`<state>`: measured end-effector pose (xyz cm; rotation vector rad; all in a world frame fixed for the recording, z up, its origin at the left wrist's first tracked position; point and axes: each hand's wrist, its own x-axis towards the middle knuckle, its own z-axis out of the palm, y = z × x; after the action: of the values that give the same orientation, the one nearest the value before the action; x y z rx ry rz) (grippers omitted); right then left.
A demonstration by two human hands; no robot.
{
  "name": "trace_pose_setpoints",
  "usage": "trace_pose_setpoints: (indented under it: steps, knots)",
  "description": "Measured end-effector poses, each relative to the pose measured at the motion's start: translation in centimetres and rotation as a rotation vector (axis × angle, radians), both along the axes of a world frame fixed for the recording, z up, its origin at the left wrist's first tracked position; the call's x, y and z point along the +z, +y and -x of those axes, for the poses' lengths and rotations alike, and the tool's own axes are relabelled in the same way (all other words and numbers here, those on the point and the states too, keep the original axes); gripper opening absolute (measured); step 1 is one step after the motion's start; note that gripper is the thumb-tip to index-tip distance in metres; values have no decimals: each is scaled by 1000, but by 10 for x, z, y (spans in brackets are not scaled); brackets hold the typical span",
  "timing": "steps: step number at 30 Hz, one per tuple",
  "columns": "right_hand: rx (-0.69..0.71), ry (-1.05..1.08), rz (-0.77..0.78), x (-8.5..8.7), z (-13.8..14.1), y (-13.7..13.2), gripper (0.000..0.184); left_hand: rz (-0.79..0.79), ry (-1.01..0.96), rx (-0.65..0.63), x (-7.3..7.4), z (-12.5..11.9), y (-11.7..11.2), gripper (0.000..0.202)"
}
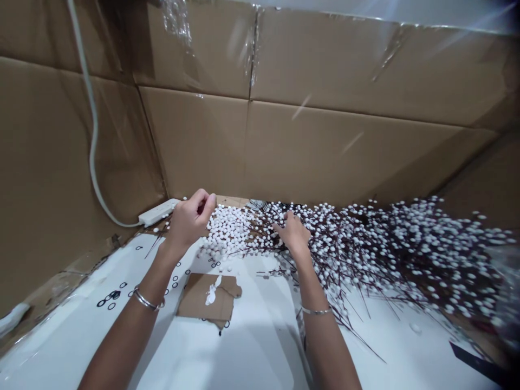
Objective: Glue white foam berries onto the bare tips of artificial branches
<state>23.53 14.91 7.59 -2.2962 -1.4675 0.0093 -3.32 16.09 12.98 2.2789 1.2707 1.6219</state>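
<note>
My left hand [190, 218] is raised beside the pile of loose white beads [229, 227], with thumb and fingers pinched together. Whatever is between its fingertips is hidden or too small to make out. A thin dark stem [153, 246] shows just left of that wrist. Palm down, my right hand [294, 233] reaches into the near end of a heap of dark twigs tipped with white berries [349, 244]. Its thumb and fingers are apart, touching or just above the twigs. In front of the beads lies a torn cardboard piece [203, 303] bearing a white smear [212, 291].
Tall cardboard walls [317, 151] enclose the white work surface [260, 346] at the back and left. A white power strip [158, 212] with its cable [92, 124] sits in the back left corner. Several black rings [111, 297] lie on the left. A black strip [475, 363] is at front right.
</note>
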Motion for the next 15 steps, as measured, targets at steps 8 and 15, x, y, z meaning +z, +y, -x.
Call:
trace_pose_setpoints:
  steps: [8,15]
  knots:
    - [154,153,-62,19,-23,-13,31,279,315,-306,-19,-21,-3,20]
    - [596,362,-112,46,-17,-43,24,379,842,-537,-76,-91,-37,22]
